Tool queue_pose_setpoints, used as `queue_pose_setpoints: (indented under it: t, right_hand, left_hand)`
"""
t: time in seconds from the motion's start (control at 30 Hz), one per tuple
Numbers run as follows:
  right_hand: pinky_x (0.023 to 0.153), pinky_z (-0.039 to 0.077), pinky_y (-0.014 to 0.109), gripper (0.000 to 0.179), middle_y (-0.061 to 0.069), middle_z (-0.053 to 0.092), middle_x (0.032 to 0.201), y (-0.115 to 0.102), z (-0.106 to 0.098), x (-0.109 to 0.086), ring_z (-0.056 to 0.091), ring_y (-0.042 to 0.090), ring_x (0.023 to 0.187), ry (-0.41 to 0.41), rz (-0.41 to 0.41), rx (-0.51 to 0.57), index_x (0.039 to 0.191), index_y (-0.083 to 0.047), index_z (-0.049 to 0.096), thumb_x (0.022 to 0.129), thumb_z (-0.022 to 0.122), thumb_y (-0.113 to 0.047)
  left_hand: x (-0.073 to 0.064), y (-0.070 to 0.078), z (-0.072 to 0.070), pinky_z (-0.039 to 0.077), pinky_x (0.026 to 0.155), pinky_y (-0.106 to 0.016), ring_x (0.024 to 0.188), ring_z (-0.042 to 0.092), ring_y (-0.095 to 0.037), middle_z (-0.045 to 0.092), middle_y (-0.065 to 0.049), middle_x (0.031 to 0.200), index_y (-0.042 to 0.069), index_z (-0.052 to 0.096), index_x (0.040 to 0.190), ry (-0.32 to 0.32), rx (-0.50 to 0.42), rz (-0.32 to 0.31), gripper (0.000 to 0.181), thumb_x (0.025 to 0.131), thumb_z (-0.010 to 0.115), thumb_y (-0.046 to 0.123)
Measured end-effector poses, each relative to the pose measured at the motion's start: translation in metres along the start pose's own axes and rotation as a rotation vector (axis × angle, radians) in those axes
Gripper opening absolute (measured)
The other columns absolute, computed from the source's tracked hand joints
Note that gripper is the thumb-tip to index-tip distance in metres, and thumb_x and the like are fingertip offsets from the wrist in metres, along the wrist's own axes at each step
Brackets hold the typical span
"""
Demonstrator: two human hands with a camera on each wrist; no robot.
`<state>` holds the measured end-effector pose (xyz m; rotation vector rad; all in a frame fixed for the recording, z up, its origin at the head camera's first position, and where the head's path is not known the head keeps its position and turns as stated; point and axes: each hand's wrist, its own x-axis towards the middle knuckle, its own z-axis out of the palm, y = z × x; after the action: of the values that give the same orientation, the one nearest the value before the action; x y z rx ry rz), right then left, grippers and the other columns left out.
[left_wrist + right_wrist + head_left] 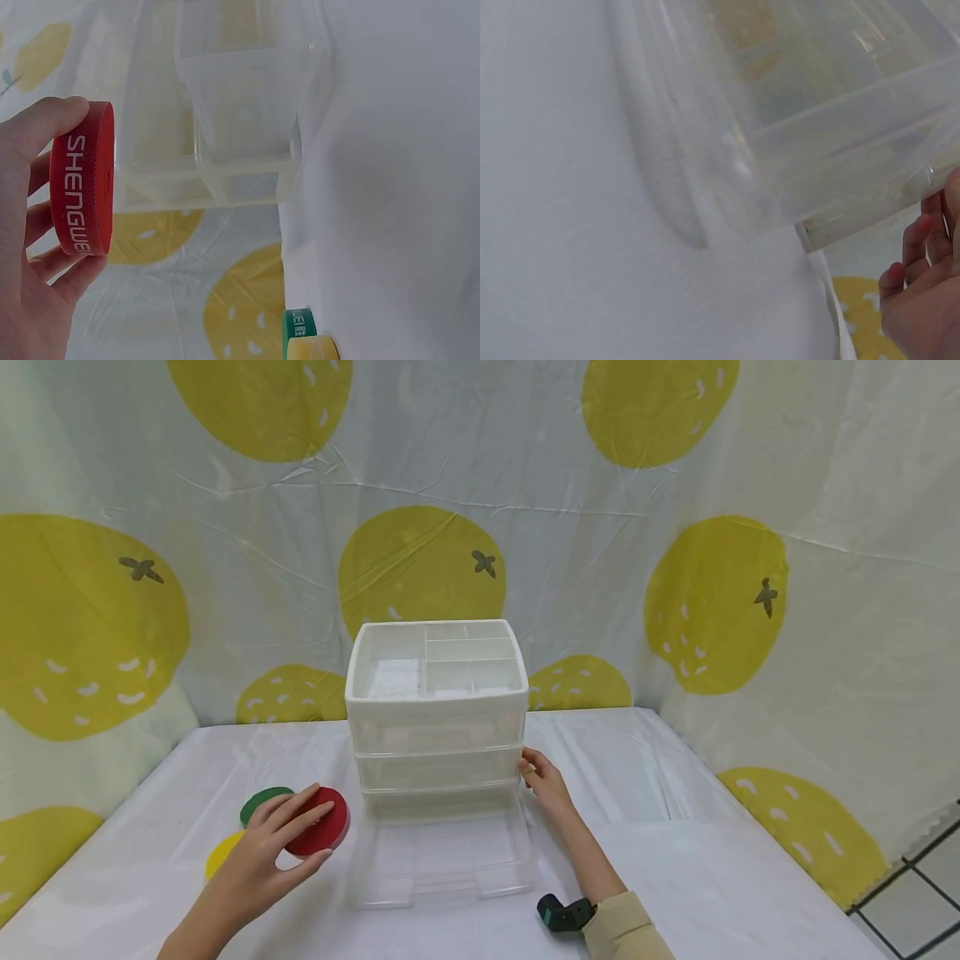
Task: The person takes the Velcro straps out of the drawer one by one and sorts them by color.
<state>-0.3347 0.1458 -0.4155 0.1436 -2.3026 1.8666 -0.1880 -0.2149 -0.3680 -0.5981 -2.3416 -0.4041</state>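
Note:
My left hand (251,864) grips a roll of red tape (335,828) by its edge, thumb on one side and fingers on the other. White lettering runs along the rim of the roll in the left wrist view. To the right stands a white plastic drawer unit (438,727) with clear drawers. Its bottom drawer (450,843) is pulled out towards me, and nothing shows inside it. At the unit's right side, my right hand (551,789) touches the edge with loosely bent fingers. Part of this hand is cut off in the right wrist view.
A roll of green tape (262,802) and a roll of yellow tape (222,853) lie on the white cloth left of the drawer unit, partly behind my left hand. Shallow compartments form the unit's top. A patterned curtain (562,552) hangs behind.

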Motion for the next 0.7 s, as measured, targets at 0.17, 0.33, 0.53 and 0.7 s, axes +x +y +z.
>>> queue_pose_setpoints:
  t: [0.17, 0.33, 0.53, 0.7]
  right_hand:
    - [0.061, 0.035, 0.019, 0.037, -0.004, 0.053, 0.088, 0.001, 0.001, 0.001, 0.043, 0.008, 0.069, -0.002, 0.003, -0.01, 0.122, -0.001, 0.053, 0.091, 0.052, -0.023]
    - [0.063, 0.035, 0.022, 0.04, -0.005, 0.052, 0.084, 0.001, 0.001, 0.001, 0.043, 0.01, 0.07, -0.002, 0.007, -0.022, 0.122, -0.002, 0.053, 0.091, 0.052, -0.027]
    - [0.064, 0.035, 0.021, 0.039, -0.005, 0.052, 0.084, 0.0, 0.0, 0.001, 0.043, 0.01, 0.069, 0.0, 0.01, -0.023, 0.123, -0.002, 0.052, 0.091, 0.052, -0.026]
    - [0.064, 0.035, 0.021, 0.039, -0.006, 0.051, 0.083, 0.0, 0.001, 0.001, 0.043, 0.01, 0.07, 0.002, 0.017, -0.023, 0.123, -0.003, 0.052, 0.091, 0.052, -0.025]
  left_hand:
    - [-0.008, -0.005, -0.004, 0.055, 0.058, -0.032, 0.109, 0.038, -0.018, 0.053, -0.006, 0.125, 0.019, 0.062, 0.115, 0.011, 0.01, -0.02, 0.063, 0.055, 0.085, 0.018]
    - [-0.017, -0.009, -0.008, 0.055, 0.057, -0.035, 0.108, 0.038, -0.019, 0.053, -0.007, 0.124, 0.02, 0.062, 0.115, -0.01, 0.018, -0.064, 0.063, 0.056, 0.085, 0.02]
    - [-0.029, -0.017, -0.012, 0.055, 0.057, -0.034, 0.107, 0.038, -0.02, 0.052, -0.009, 0.125, 0.02, 0.062, 0.115, -0.001, 0.008, -0.1, 0.064, 0.056, 0.085, 0.017]
    - [-0.039, -0.024, -0.013, 0.053, 0.056, -0.026, 0.107, 0.034, -0.015, 0.053, -0.01, 0.123, 0.02, 0.061, 0.116, 0.021, 0.004, -0.115, 0.065, 0.055, 0.085, 0.015]
